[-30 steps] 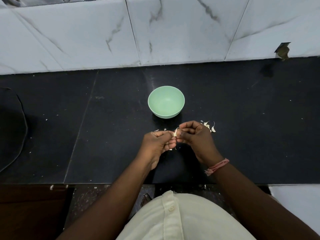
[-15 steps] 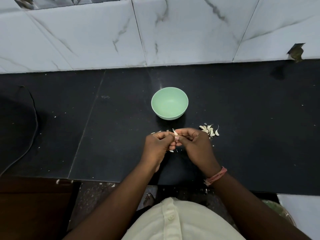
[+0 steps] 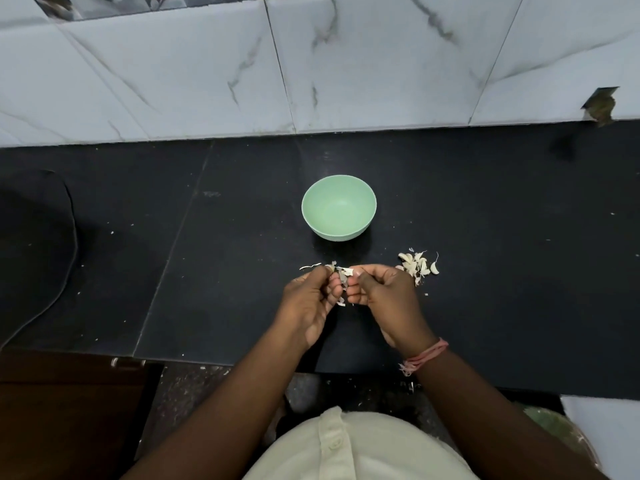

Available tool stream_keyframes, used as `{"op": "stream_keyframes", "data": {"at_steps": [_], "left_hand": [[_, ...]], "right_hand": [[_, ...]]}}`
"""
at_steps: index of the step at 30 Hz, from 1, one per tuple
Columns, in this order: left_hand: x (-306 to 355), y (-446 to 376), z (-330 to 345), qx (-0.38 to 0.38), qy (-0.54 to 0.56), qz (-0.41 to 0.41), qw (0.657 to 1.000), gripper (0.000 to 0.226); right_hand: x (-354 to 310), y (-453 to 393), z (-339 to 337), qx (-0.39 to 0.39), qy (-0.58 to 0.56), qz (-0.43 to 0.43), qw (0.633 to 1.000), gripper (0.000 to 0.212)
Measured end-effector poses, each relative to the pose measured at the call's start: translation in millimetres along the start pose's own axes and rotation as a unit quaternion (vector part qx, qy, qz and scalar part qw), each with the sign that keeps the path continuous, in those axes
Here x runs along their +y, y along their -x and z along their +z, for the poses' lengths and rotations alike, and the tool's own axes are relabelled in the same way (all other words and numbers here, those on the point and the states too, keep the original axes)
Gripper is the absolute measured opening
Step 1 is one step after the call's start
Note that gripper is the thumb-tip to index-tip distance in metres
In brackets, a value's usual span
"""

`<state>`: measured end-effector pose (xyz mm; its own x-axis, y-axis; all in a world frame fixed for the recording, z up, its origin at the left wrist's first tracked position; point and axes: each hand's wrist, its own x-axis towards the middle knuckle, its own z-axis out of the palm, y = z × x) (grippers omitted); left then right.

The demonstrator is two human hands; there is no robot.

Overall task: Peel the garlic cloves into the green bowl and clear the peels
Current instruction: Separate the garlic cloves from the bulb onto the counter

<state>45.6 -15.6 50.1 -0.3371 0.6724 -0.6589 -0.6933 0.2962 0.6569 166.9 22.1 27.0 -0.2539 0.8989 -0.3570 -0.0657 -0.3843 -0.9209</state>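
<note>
A matt, smooth green bowl that looks like plastic sits on a dark stone-like counter with a faint sheen and pale specks; behind it, glossy marble-look wall tiles carry grey veins. Dry, papery peels lie pale and flaky on the counter. A pink thread band, frayed at its end, circles the right wrist, and a cream cloth shirt shows a plain button. A brown, wood-like panel looks dull
</note>
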Motion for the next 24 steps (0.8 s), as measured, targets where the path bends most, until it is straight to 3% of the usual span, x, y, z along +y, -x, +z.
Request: {"op": "stream_keyframes", "data": {"at_steps": [3, 7, 11, 18, 24], "left_hand": [[10, -8, -9, -0.012, -0.044, 0.018, 0.999, 0.008], [13, -12, -21, -0.066, -0.148, 0.023, 0.987, 0.018], [17, -13, -22, -0.070, -0.171, 0.022, 0.982, 0.009], [9, -8, -14, -0.061, -0.126, -0.009, 0.990, 0.009], [7, -5, -6, -0.021, -0.183, 0.020, 0.983, 0.017]], "right_hand": [[1, 1, 5, 0.034, 0.036, -0.011, 0.999, 0.016], [-3, 4, 14, 0.045, 0.097, -0.056, 0.993, 0.016], [-3, 5, 19, 0.045, 0.137, -0.083, 0.986, 0.018], [-11, 7, 11, 0.037, 0.064, -0.055, 0.996, 0.009], [-9, 11, 7, -0.003, 0.048, -0.023, 0.999, 0.018]]}}
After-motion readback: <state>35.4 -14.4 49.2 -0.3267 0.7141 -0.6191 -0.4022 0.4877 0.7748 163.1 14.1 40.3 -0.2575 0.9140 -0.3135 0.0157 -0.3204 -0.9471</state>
